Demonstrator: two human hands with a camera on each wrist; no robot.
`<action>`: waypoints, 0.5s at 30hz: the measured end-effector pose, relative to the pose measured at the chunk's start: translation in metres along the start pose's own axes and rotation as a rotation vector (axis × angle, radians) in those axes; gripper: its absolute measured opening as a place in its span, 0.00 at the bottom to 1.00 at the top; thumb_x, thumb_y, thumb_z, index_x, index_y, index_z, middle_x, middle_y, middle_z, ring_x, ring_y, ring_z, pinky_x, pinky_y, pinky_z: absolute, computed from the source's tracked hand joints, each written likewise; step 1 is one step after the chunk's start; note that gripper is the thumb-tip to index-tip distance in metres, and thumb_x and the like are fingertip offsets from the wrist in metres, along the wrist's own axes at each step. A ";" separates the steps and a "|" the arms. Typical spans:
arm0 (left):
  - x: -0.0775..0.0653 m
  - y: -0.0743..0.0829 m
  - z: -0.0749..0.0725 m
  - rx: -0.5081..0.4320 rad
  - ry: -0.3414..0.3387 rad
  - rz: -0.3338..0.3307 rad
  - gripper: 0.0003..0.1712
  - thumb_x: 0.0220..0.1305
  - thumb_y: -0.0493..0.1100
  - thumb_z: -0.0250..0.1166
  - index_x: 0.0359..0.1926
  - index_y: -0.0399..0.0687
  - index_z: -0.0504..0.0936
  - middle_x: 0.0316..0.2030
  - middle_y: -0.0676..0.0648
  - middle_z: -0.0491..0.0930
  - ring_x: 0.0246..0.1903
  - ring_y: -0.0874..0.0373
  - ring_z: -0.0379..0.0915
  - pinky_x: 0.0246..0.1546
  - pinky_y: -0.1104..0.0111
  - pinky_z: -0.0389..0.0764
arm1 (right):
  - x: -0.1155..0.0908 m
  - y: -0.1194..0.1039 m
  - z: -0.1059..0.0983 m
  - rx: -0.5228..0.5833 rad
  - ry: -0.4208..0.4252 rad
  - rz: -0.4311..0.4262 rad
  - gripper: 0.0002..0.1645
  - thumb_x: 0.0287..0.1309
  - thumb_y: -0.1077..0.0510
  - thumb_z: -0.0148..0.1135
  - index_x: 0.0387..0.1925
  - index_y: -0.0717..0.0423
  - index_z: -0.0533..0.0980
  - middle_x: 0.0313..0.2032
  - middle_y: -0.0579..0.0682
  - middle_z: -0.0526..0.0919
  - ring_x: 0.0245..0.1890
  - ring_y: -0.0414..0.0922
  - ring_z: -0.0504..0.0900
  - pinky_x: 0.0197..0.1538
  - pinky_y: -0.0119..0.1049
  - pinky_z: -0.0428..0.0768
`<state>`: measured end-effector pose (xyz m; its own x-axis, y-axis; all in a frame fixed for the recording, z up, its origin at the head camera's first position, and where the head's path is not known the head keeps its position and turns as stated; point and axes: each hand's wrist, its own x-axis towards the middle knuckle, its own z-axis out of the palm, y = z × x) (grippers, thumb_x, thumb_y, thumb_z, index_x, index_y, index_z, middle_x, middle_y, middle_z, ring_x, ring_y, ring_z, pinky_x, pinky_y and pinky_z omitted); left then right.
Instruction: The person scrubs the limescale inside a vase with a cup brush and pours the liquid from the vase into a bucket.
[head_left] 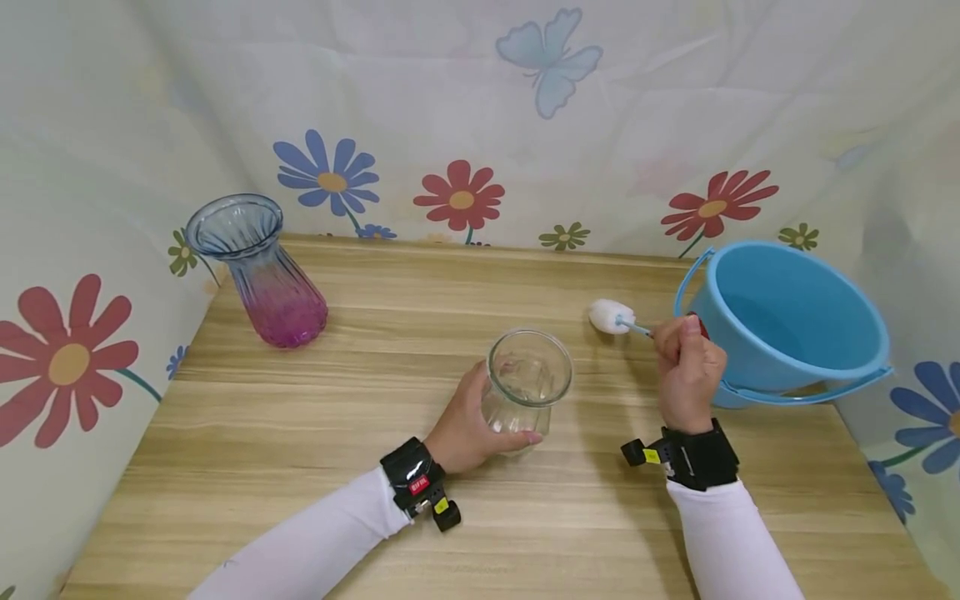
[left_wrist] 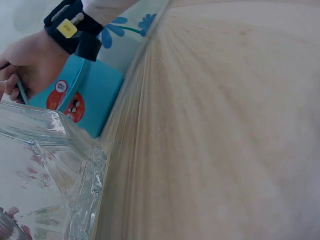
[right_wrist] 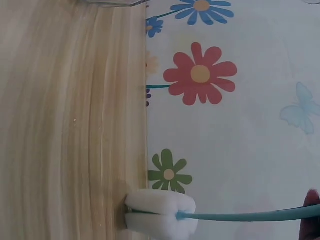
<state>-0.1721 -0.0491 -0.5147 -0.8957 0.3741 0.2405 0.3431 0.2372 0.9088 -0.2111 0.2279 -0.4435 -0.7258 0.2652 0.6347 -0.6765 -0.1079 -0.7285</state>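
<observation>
My left hand (head_left: pixel 471 429) grips a clear glass vase (head_left: pixel 529 371) by its side, the thumb across the near face and the other fingers mostly hidden behind the glass. In the left wrist view the clear glass vase (left_wrist: pixel 47 170) fills the lower left. I cannot tell whether its base touches the table. My right hand (head_left: pixel 690 367) holds a sponge brush by its blue handle, just left of the bucket. The brush's white sponge head (head_left: pixel 611 317) points left, apart from the vase; in the right wrist view the sponge head (right_wrist: pixel 161 212) shows at the bottom.
A light blue bucket (head_left: pixel 795 312) with its handle hanging down stands at the right. At the back left is a ribbed vase (head_left: pixel 281 292), blue above and pink below. The wood-grain table (head_left: pixel 390 317) meets flower-printed cloth walls (head_left: pixel 420 108) at the back and sides.
</observation>
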 end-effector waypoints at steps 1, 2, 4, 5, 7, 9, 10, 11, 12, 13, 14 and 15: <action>0.000 0.000 0.000 0.001 0.000 -0.002 0.60 0.46 0.57 0.85 0.76 0.72 0.59 0.71 0.52 0.68 0.71 0.58 0.63 0.74 0.51 0.63 | -0.002 -0.002 -0.003 -0.101 -0.010 0.008 0.34 0.80 0.60 0.45 0.13 0.70 0.57 0.20 0.50 0.66 0.24 0.44 0.63 0.35 0.35 0.58; 0.000 0.000 0.000 0.001 0.000 -0.002 0.60 0.46 0.57 0.85 0.76 0.72 0.59 0.71 0.52 0.68 0.71 0.58 0.62 0.74 0.51 0.63 | -0.004 -0.004 -0.007 -0.208 -0.023 0.016 0.33 0.81 0.60 0.43 0.15 0.72 0.61 0.22 0.49 0.70 0.26 0.43 0.67 0.36 0.33 0.61; 0.000 0.001 0.000 -0.001 -0.002 -0.002 0.61 0.46 0.57 0.85 0.76 0.72 0.58 0.71 0.52 0.68 0.72 0.58 0.62 0.74 0.51 0.63 | -0.009 -0.009 -0.015 -0.435 -0.053 0.039 0.33 0.82 0.58 0.40 0.19 0.74 0.69 0.30 0.46 0.77 0.33 0.39 0.73 0.42 0.30 0.67; 0.000 0.000 -0.001 -0.001 -0.003 -0.001 0.61 0.46 0.57 0.85 0.76 0.72 0.58 0.71 0.52 0.68 0.72 0.58 0.62 0.74 0.51 0.64 | -0.012 -0.012 -0.017 -0.520 -0.069 0.059 0.32 0.83 0.57 0.40 0.24 0.75 0.73 0.35 0.44 0.79 0.38 0.37 0.75 0.46 0.30 0.68; 0.000 0.001 -0.001 -0.003 -0.006 -0.002 0.61 0.46 0.57 0.85 0.77 0.72 0.57 0.71 0.52 0.68 0.72 0.58 0.62 0.74 0.51 0.64 | -0.018 -0.018 -0.024 -0.670 -0.106 0.106 0.31 0.83 0.55 0.40 0.33 0.73 0.80 0.41 0.39 0.77 0.45 0.34 0.74 0.52 0.30 0.68; 0.000 0.001 -0.001 -0.003 -0.009 -0.002 0.62 0.46 0.57 0.85 0.77 0.73 0.57 0.71 0.52 0.67 0.72 0.58 0.62 0.74 0.51 0.64 | -0.024 -0.023 -0.029 -0.780 -0.132 0.161 0.29 0.83 0.54 0.42 0.40 0.69 0.84 0.42 0.38 0.75 0.46 0.31 0.71 0.52 0.31 0.65; 0.000 0.001 -0.001 -0.002 -0.009 -0.003 0.62 0.46 0.57 0.85 0.77 0.73 0.57 0.71 0.53 0.67 0.72 0.58 0.62 0.74 0.51 0.64 | -0.027 -0.025 -0.032 -0.826 -0.142 0.186 0.28 0.83 0.53 0.43 0.43 0.67 0.85 0.40 0.40 0.75 0.44 0.31 0.70 0.49 0.32 0.64; 0.000 0.001 -0.002 0.000 -0.010 -0.003 0.62 0.47 0.58 0.85 0.77 0.73 0.56 0.71 0.53 0.67 0.72 0.58 0.62 0.75 0.51 0.64 | -0.030 -0.028 -0.034 -0.869 -0.153 0.205 0.26 0.82 0.53 0.44 0.47 0.65 0.85 0.38 0.43 0.75 0.41 0.31 0.69 0.46 0.33 0.63; 0.000 0.001 -0.002 0.002 -0.011 -0.001 0.62 0.47 0.58 0.84 0.77 0.73 0.56 0.71 0.54 0.67 0.72 0.58 0.62 0.74 0.51 0.64 | -0.033 -0.030 -0.036 -0.917 -0.167 0.219 0.25 0.82 0.53 0.45 0.49 0.63 0.85 0.37 0.47 0.76 0.40 0.31 0.68 0.45 0.33 0.62; 0.000 0.001 -0.002 0.004 -0.011 0.001 0.62 0.47 0.58 0.84 0.77 0.73 0.56 0.71 0.54 0.67 0.72 0.58 0.62 0.74 0.51 0.64 | -0.036 -0.031 -0.038 -0.956 -0.180 0.231 0.23 0.82 0.54 0.46 0.52 0.62 0.85 0.38 0.51 0.80 0.40 0.29 0.69 0.44 0.31 0.63; 0.000 0.001 -0.002 0.006 -0.011 0.003 0.62 0.47 0.58 0.84 0.77 0.73 0.56 0.71 0.55 0.66 0.72 0.58 0.62 0.74 0.51 0.64 | -0.038 -0.033 -0.041 -0.995 -0.203 0.242 0.22 0.81 0.54 0.47 0.54 0.62 0.84 0.38 0.55 0.82 0.38 0.30 0.69 0.41 0.31 0.64; 0.000 0.001 -0.002 0.008 -0.010 0.005 0.62 0.47 0.58 0.84 0.78 0.73 0.55 0.71 0.55 0.66 0.72 0.58 0.62 0.74 0.51 0.64 | -0.040 -0.034 -0.043 -1.035 -0.233 0.254 0.21 0.81 0.55 0.48 0.57 0.62 0.83 0.38 0.59 0.83 0.35 0.32 0.69 0.38 0.31 0.64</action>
<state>-0.1720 -0.0505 -0.5132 -0.8910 0.3846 0.2413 0.3498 0.2427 0.9049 -0.1534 0.2617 -0.4550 -0.9091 0.1496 0.3889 -0.1497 0.7537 -0.6399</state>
